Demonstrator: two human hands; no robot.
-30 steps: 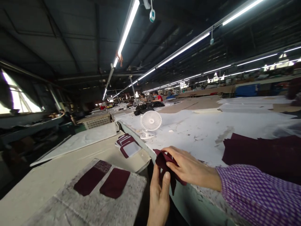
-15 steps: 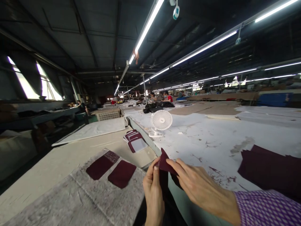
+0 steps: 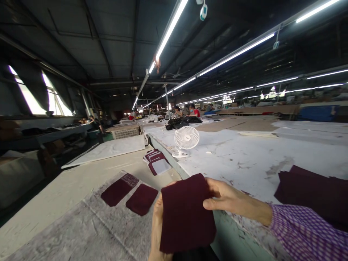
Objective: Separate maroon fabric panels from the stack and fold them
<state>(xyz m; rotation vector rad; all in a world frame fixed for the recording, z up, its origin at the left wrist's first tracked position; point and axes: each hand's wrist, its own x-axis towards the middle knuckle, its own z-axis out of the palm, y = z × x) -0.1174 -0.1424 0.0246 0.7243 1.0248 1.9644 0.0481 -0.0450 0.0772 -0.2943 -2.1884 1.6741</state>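
Note:
Between my hands a maroon fabric piece (image 3: 187, 215), roughly square with rounded corners, is held up and spread flat. My right hand (image 3: 224, 195) pinches its right edge, the thumb on the front and the fingers behind. My left hand (image 3: 157, 230) grips it from the left; most of its fingers are hidden behind the cloth. To the left, two similar maroon fabric pieces (image 3: 116, 190) (image 3: 141, 199) lie side by side on a mottled grey sheet (image 3: 89, 224). The upper one has a speckled strip at one end.
A white clip fan (image 3: 187, 137) stands at the edge of the white-covered table (image 3: 244, 156). Maroon pieces with white panels (image 3: 159, 163) lie on the cream table (image 3: 67, 188). A stack of dark maroon fabric (image 3: 312, 192) rests at right. People (image 3: 193, 110) sit far off.
The maroon piece, folded and bunched in my fingertips before, is now opened out flat towards me. My right hand has turned to hold its side edge; my left hand has moved slightly left.

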